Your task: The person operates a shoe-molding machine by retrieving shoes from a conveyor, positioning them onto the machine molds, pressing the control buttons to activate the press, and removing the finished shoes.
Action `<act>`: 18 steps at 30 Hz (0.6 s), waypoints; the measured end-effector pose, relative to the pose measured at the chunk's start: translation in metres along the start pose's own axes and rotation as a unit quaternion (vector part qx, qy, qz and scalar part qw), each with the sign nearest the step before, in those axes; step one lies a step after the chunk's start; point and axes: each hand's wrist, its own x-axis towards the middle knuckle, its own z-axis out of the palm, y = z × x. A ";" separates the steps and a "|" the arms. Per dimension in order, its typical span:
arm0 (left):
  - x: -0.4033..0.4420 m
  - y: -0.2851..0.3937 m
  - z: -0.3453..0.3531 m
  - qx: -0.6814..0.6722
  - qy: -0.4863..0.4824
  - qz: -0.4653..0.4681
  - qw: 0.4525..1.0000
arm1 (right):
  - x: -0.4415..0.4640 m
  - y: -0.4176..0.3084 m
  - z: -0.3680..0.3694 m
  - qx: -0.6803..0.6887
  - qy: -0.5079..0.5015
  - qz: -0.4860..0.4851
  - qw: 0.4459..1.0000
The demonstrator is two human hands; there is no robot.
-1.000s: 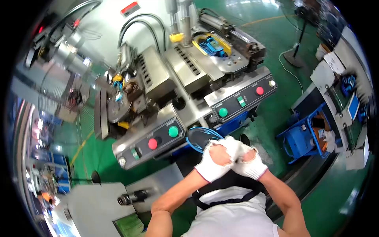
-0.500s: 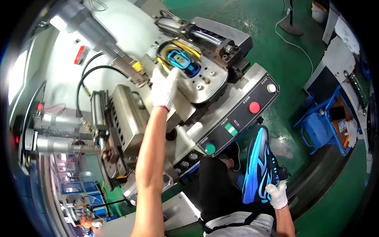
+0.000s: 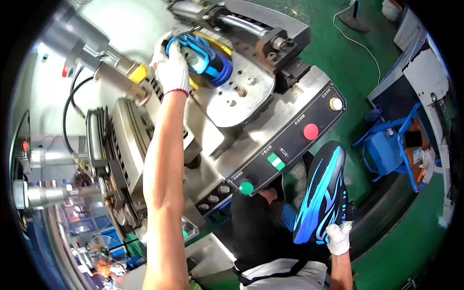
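Note:
My left hand (image 3: 171, 70), in a white knit glove, is closed on the rim of a blue shoe (image 3: 220, 67) seated in the machine, with its thumb inside the opening. A pale block shows within that shoe, and yellow pads (image 3: 212, 41) lie beside it. Low on the right, my right hand (image 3: 339, 239), also gloved, grips one end of a black sneaker (image 3: 321, 195) with bright blue streaks. This sneaker is held beside my leg, away from the machine. The fingers behind it are partly hidden.
The machine's front panel (image 3: 295, 140) carries a red button (image 3: 311, 131), a green button (image 3: 246, 187) and a white one (image 3: 335, 104). Metal cylinders (image 3: 104, 67) jut in at the left. A blue chair (image 3: 386, 150) stands right, with items on it.
My left hand has moved from the near side of the seated shoe onto its rim, and that shoe appears raised. My right hand still holds the sneaker, now turned slightly. The view has shifted.

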 end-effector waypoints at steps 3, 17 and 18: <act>-0.024 0.054 -0.054 -0.060 0.035 0.057 0.996 | -0.014 -0.026 0.014 0.083 -0.007 -0.013 0.996; -0.369 0.076 -0.308 -0.170 -0.348 -0.077 0.919 | 0.102 -0.300 0.226 -0.291 -0.042 -0.418 0.860; -0.388 0.075 -0.316 -0.156 -0.358 -0.115 0.913 | 0.104 -0.328 0.261 -0.315 -0.101 -0.417 0.846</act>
